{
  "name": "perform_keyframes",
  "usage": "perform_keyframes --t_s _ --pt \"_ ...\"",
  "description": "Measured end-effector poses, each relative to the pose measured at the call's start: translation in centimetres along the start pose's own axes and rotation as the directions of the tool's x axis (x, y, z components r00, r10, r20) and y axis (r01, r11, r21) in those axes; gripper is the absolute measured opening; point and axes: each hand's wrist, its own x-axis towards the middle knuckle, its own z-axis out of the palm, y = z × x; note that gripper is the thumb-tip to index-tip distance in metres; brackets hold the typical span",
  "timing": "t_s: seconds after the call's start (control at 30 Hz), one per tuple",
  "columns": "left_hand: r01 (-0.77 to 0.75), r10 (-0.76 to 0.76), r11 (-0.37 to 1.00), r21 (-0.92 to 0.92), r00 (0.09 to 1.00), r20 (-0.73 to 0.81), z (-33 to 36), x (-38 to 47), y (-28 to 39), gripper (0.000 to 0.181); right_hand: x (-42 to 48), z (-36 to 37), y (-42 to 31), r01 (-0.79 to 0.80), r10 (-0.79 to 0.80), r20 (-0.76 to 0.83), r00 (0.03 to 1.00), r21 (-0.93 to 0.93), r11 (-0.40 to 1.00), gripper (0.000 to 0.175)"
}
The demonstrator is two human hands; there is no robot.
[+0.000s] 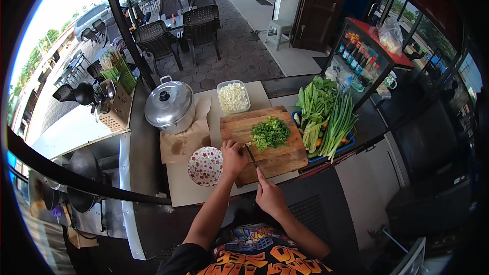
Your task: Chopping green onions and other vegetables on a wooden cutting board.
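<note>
My right hand [270, 198] grips a knife [251, 156], whose dark blade slants up and left across the wooden cutting board [233, 126]. My left hand [233, 157] rests at the board's left edge with fingers curled, close to the blade's tip. Small pale pieces [249, 144] lie by its fingertips; whether the fingers pinch anything is hidden. Beyond the blade, a heap of chopped green onions [270, 133] covers the board's middle. A bowl with a red flower pattern [204, 166] stands just left of my left hand, with nothing visible inside.
A plastic tub of shredded cabbage [233, 97] stands behind the board. At left, a lidded aluminium pot [170, 105] sits on brown paper [183, 143]. Right of the board, a blue tray [349, 143] holds leafy greens [317, 99] and whole green onions [340, 122]. A utensil basket [116, 112] is farther left.
</note>
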Motion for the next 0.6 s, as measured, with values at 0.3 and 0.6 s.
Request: perform_keyframes --t_s 0.3,0.6 --pt "0.029 -0.029 1.0 -0.002 1.0 -0.006 0.5 0.0 -0.7 0.012 0.6 0.5 2.6 0.096 -0.083 -0.068 0.994 0.238 0.967 0.057" --pt "0.067 -0.066 0.988 -0.136 0.998 0.014 -0.2 0.1 -0.2 0.02 0.1 -4.0 7.7 0.06 0.131 -0.187 0.974 0.762 0.644 0.056"
